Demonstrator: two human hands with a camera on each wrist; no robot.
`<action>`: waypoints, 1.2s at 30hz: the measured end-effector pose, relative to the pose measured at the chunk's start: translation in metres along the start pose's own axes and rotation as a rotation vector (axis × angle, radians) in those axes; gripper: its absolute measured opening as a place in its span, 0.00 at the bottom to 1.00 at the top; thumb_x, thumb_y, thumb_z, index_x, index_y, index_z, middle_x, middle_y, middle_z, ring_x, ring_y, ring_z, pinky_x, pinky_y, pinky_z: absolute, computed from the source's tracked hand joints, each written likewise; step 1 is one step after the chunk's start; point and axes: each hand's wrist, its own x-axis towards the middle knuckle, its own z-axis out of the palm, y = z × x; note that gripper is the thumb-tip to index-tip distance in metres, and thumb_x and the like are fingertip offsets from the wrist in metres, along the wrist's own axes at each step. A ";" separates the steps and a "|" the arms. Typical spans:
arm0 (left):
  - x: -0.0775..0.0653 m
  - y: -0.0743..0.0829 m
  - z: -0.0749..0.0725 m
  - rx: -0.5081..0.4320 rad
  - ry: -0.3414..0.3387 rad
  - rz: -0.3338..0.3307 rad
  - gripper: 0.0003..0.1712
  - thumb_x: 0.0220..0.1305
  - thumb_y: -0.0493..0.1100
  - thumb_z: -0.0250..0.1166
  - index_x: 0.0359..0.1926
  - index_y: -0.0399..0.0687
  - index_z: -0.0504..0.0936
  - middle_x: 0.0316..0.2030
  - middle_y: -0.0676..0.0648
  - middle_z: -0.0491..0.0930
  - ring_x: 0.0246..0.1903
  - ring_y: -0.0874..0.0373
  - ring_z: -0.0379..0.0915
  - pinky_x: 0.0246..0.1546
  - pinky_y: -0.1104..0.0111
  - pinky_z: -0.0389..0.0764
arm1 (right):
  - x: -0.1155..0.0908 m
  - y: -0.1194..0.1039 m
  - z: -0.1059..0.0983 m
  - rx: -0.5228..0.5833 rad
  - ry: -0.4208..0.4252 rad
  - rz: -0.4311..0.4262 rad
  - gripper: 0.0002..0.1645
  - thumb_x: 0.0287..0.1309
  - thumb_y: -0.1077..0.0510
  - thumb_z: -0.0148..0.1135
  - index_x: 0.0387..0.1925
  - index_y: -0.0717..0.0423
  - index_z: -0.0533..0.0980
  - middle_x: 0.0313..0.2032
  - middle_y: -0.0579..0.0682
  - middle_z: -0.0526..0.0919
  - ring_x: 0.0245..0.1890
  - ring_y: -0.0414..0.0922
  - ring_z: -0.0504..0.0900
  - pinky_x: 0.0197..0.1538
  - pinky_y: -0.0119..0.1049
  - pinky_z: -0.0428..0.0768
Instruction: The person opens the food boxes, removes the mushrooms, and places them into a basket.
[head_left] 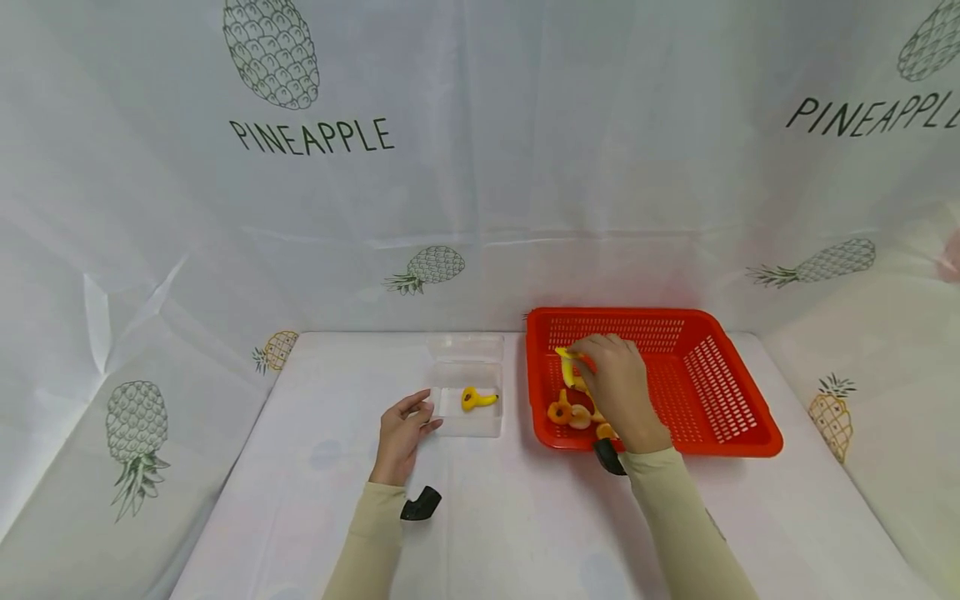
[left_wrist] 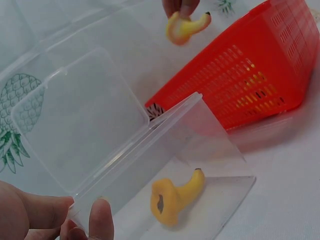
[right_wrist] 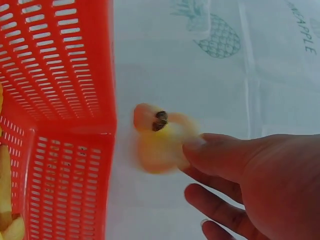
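My left hand (head_left: pixel 401 435) pinches the left edge of a clear plastic box (left_wrist: pixel 125 170) between thumb and fingers. The box's clear lid (left_wrist: pixel 82 120) is folded back at the far side. Inside lies a yellow banana-shaped piece (left_wrist: pixel 182 195) with a wide, hollowed end. My right hand (head_left: pixel 617 387) is above the left part of a red plastic basket (head_left: pixel 652 451). Its thumb and fingertips pinch a similar yellow banana-shaped piece (right_wrist: pixel 162 145), blurred in the right wrist view. More yellow and orange pieces (head_left: pixel 560 411) lie in the basket, partly hidden by my hand.
The basket stands right of the box, with a narrow strip of white table cover (head_left: pixel 514 467) between them. Slotted basket walls (head_left: pixel 723 392) rise around the pieces. Behind the table hangs a white sheet (head_left: pixel 495 167) printed with pineapples.
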 end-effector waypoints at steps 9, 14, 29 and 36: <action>0.000 0.001 0.000 0.006 -0.010 0.004 0.25 0.76 0.28 0.60 0.70 0.24 0.72 0.45 0.44 0.70 0.38 0.56 0.75 0.42 0.71 0.90 | -0.002 -0.003 0.004 -0.011 -0.096 0.041 0.14 0.58 0.66 0.78 0.47 0.60 0.89 0.47 0.60 0.90 0.49 0.60 0.84 0.55 0.58 0.82; -0.001 0.002 -0.001 0.009 -0.010 0.003 0.25 0.76 0.29 0.60 0.70 0.24 0.72 0.45 0.44 0.70 0.38 0.56 0.76 0.43 0.70 0.90 | -0.006 -0.013 0.004 0.015 -0.095 0.013 0.14 0.57 0.66 0.79 0.46 0.60 0.89 0.45 0.57 0.91 0.47 0.57 0.85 0.53 0.55 0.83; 0.000 -0.001 -0.001 0.000 -0.001 -0.007 0.24 0.76 0.28 0.59 0.69 0.24 0.73 0.47 0.42 0.70 0.37 0.57 0.76 0.43 0.71 0.90 | -0.002 -0.072 0.040 0.036 -0.139 -0.278 0.16 0.50 0.65 0.84 0.42 0.54 0.89 0.40 0.49 0.90 0.44 0.51 0.86 0.51 0.47 0.86; 0.002 -0.002 0.000 -0.010 -0.005 0.011 0.23 0.76 0.27 0.59 0.69 0.22 0.72 0.45 0.42 0.70 0.38 0.56 0.78 0.42 0.72 0.90 | 0.007 -0.097 0.066 -0.049 -0.296 -0.349 0.17 0.56 0.63 0.80 0.47 0.52 0.89 0.46 0.48 0.90 0.49 0.49 0.85 0.59 0.45 0.86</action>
